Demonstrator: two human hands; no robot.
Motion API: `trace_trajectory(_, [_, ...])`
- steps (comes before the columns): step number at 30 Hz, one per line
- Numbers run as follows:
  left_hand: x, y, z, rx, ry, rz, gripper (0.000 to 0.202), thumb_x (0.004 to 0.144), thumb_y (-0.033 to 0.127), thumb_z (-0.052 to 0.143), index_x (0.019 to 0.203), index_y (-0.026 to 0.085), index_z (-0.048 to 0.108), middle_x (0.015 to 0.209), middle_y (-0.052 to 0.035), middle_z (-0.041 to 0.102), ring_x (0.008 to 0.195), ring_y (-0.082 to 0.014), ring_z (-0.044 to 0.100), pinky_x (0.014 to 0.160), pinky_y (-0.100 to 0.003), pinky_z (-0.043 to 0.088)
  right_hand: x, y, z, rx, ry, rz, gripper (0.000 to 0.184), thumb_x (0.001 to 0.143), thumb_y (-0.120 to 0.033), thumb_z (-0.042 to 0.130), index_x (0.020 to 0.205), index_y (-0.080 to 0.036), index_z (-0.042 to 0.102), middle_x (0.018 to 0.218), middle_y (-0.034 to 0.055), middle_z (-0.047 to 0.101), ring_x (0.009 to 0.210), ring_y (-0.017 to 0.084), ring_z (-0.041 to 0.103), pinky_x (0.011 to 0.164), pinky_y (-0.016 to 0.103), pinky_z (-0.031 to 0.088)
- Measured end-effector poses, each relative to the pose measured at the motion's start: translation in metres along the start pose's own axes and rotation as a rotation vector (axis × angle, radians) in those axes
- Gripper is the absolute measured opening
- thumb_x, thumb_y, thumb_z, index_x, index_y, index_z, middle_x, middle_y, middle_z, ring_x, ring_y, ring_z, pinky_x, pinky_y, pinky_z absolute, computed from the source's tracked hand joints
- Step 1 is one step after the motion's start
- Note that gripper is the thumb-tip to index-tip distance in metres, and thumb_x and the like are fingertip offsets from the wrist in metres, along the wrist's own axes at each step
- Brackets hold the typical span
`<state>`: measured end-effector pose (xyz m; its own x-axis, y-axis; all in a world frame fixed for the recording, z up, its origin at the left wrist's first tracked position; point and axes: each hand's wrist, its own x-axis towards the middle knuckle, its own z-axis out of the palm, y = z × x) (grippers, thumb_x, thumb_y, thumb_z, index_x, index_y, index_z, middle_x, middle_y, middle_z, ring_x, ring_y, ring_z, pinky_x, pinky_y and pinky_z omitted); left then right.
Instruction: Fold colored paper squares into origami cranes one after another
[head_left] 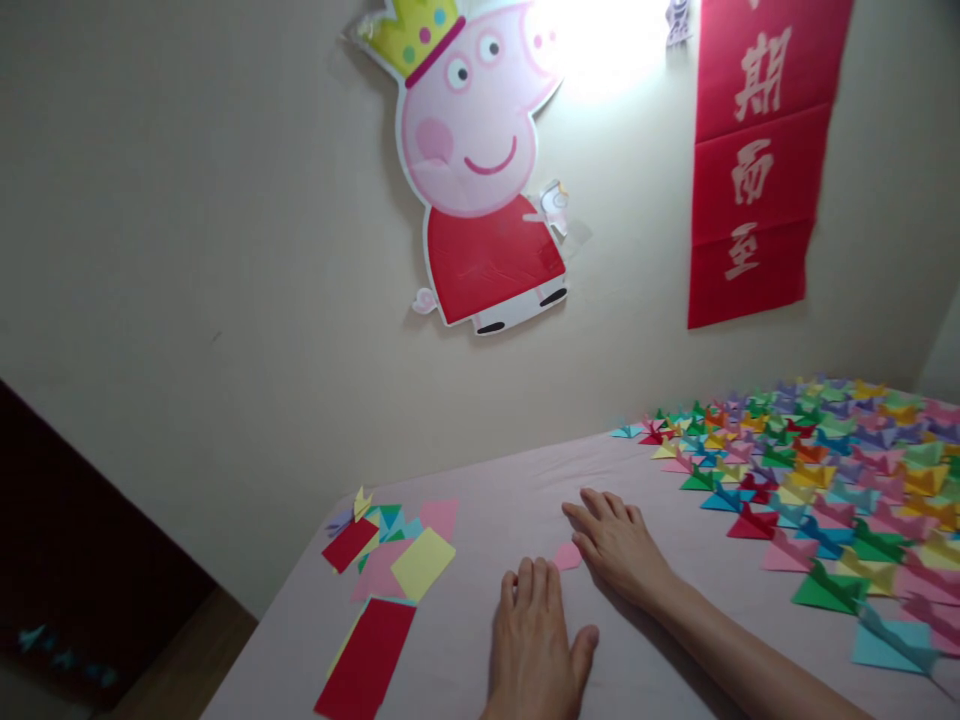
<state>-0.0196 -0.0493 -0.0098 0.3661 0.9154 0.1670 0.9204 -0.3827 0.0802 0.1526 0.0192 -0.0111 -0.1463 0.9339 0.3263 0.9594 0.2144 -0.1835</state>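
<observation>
A small folded piece of pink paper point(568, 556) lies flat on the pale pink cloth surface point(495, 510), between my two hands. My left hand point(534, 635) rests palm down with its fingers stretched out and the thumb apart. Its fingertips are beside the paper's left edge. Past the paper on the right, my right hand point(619, 545) lies flat with fingers spread, its thumb side close to or touching the paper's edge. Nothing shows inside either hand, though the undersides of both are hidden.
Left of my hands lie a stack of red paper point(367, 655), a yellow sheet point(423, 564), a smaller red sheet point(350, 545) and mixed folded scraps. Many colourful folded paper figures point(829, 590) stand in rows at the right. A wall with a pig cutout point(495, 250) and red banner point(754, 200) rises behind.
</observation>
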Motion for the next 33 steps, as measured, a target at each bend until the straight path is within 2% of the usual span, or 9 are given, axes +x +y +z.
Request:
trace_trajectory(9, [-0.003, -0.003, 0.002, -0.016, 0.032, -0.009, 0.062, 0.094, 0.056, 0.046, 0.140, 0.014, 0.051, 0.144, -0.0115, 0.050, 0.133, -0.0349, 0.044, 0.112, -0.053, 0.034, 0.000, 0.002, -0.001, 0.013, 0.003, -0.021, 0.039, 0.093, -0.021, 0.045, 0.127, -0.031, 0.060, 0.138, 0.0102, 0.056, 0.120, 0.031, 0.049, 0.092, 0.045, 0.038])
trace_trajectory(14, [-0.002, -0.002, 0.002, -0.017, -0.001, -0.029, 0.062, 0.093, 0.053, 0.051, 0.140, 0.013, 0.051, 0.145, -0.0122, 0.049, 0.134, -0.0354, 0.041, 0.113, -0.053, 0.032, 0.000, 0.002, 0.000, 0.010, 0.006, -0.027, 0.040, 0.092, -0.020, 0.044, 0.127, -0.031, 0.060, 0.138, 0.0108, 0.055, 0.120, 0.032, 0.049, 0.091, 0.046, 0.037])
trace_trajectory(23, [-0.003, -0.001, -0.002, -0.031, -0.019, -0.039, 0.062, 0.095, 0.054, 0.047, 0.142, 0.014, 0.049, 0.147, -0.0100, 0.047, 0.136, -0.0341, 0.040, 0.114, -0.051, 0.030, 0.001, 0.003, 0.002, 0.006, -0.001, -0.022, 0.040, 0.092, -0.018, 0.044, 0.127, -0.031, 0.060, 0.137, 0.0098, 0.056, 0.119, 0.031, 0.048, 0.091, 0.044, 0.037])
trace_trajectory(30, [-0.008, -0.007, 0.009, 0.078, 0.027, -0.029, 0.060, 0.092, 0.049, 0.050, 0.138, 0.010, 0.053, 0.144, -0.0159, 0.050, 0.133, -0.0373, 0.042, 0.110, -0.053, 0.033, 0.001, 0.003, 0.000, 0.024, -0.007, -0.022, 0.040, 0.092, -0.017, 0.043, 0.125, -0.030, 0.061, 0.137, 0.0097, 0.055, 0.117, 0.031, 0.048, 0.089, 0.044, 0.037])
trace_trajectory(33, [-0.006, -0.014, 0.005, 0.072, 0.050, -0.055, 0.058, 0.090, 0.046, 0.053, 0.136, 0.010, 0.055, 0.143, -0.0168, 0.050, 0.133, -0.0370, 0.041, 0.111, -0.052, 0.030, 0.001, 0.004, 0.000, 0.031, -0.002, -0.022, 0.040, 0.091, -0.018, 0.043, 0.125, -0.030, 0.061, 0.137, 0.0101, 0.055, 0.117, 0.031, 0.048, 0.090, 0.044, 0.037])
